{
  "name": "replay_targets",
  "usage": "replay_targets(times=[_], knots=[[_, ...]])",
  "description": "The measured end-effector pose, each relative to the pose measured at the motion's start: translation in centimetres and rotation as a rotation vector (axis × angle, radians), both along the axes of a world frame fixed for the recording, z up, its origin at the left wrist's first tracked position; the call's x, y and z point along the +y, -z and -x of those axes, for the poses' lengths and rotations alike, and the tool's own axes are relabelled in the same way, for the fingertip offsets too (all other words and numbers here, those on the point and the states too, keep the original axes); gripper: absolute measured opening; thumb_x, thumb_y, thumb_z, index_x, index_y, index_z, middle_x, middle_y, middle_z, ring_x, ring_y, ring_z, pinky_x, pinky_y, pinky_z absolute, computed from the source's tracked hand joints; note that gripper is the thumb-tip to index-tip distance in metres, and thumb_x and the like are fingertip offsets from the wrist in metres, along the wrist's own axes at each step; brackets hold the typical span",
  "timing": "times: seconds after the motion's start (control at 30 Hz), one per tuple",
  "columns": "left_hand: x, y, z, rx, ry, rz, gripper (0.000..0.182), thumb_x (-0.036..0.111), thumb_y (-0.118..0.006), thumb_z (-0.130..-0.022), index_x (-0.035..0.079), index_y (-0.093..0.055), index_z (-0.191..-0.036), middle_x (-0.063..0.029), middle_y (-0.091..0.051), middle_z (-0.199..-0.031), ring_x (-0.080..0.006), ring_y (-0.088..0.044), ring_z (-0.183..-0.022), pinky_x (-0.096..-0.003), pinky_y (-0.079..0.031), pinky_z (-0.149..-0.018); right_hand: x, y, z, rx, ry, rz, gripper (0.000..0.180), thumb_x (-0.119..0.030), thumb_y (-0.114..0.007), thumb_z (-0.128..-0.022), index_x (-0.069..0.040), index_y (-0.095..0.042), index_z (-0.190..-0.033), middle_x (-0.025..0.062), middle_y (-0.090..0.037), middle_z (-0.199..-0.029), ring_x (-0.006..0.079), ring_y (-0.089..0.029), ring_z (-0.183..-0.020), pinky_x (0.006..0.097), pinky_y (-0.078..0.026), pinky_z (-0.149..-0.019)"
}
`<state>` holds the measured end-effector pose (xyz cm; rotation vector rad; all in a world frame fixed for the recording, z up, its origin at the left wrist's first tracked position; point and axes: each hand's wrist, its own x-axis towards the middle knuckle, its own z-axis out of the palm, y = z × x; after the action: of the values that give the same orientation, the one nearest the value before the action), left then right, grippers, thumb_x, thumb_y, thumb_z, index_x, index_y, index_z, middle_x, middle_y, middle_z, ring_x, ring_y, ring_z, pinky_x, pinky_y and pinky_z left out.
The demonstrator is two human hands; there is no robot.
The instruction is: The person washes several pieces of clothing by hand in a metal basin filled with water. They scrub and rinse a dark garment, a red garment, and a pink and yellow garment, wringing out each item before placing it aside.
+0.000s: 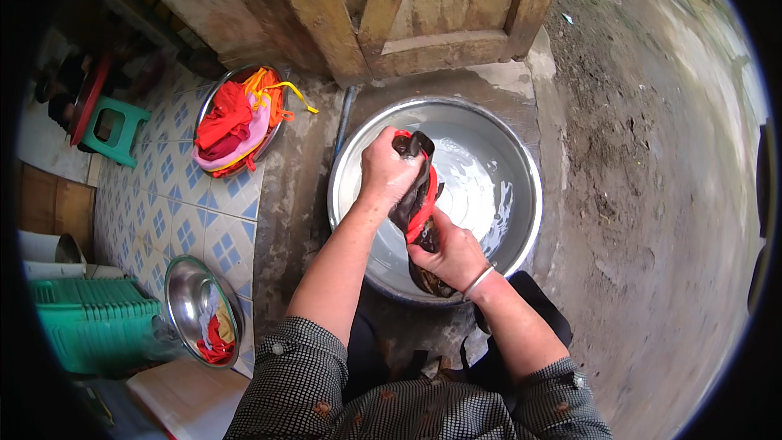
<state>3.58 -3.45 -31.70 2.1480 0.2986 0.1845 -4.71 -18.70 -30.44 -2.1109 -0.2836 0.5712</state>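
Note:
A large round metal basin (531,153) of water stands on the concrete before me. Over its left part I hold a bunched, wet cloth (421,195), dark with a red band along it. My left hand (388,168) is closed around its upper end. Lower down, my right hand (455,250) pinches the cloth between thumb and fingers, a pale bangle on that wrist. The cloth's lower end hangs at the basin's near wall, and its full shape is hidden by folds and my hands.
A metal bowl heaped with red, pink and orange cloths (235,116) stands left on the tiles. Nearer is a tilted metal basin (183,305) with a few cloths, beside stacked green plastic stools (98,324). A wooden door (452,6) stands beyond; bare dirt (635,195) lies right.

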Motion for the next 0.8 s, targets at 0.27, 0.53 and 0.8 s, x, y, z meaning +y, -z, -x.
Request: replay_targets(times=[0.27,0.53,0.8], knots=[[-1.9,2.8,0.3,0.327,-0.008,-0.250,0.046,0.025,-0.072,-0.073,0.009,-0.049,-0.109,-0.0200,-0.066,-0.095,-0.0420,-0.062,-0.093,-0.0487,-0.049,-0.081,1.4,1.8,-0.7,-0.043,-0.192,0.535,0.059,-0.031,-0.062,-0.082,0.006,-0.040,-0.123,0.0211,-0.068,-0.085,0.0341,-0.068,-0.082,0.0413,-0.054,-0.074],[-1.5,4.5,0.5,0.328,-0.016,-0.238,0.025,0.022,-0.067,-0.075,0.014,-0.061,-0.098,-0.0162,-0.068,-0.090,-0.0381,-0.063,-0.091,-0.0439,-0.051,-0.077,2.6,3.2,-0.6,0.003,-0.196,0.583,0.059,-0.033,-0.056,-0.084,0.007,-0.040,-0.125,0.0220,-0.068,-0.088,0.0349,-0.068,-0.083,0.0422,-0.053,-0.075],[-1.4,9.1,2.4,0.525,0.061,-0.259,0.027,0.021,-0.064,-0.073,0.013,-0.061,-0.099,-0.0175,-0.067,-0.095,-0.0383,-0.063,-0.096,-0.0462,-0.050,-0.082,2.9,5.0,0.4,0.082,-0.305,0.674,0.050,-0.034,-0.054,-0.085,0.005,-0.048,-0.116,0.0221,-0.068,-0.091,0.0334,-0.068,-0.085,0.0423,-0.053,-0.078]])
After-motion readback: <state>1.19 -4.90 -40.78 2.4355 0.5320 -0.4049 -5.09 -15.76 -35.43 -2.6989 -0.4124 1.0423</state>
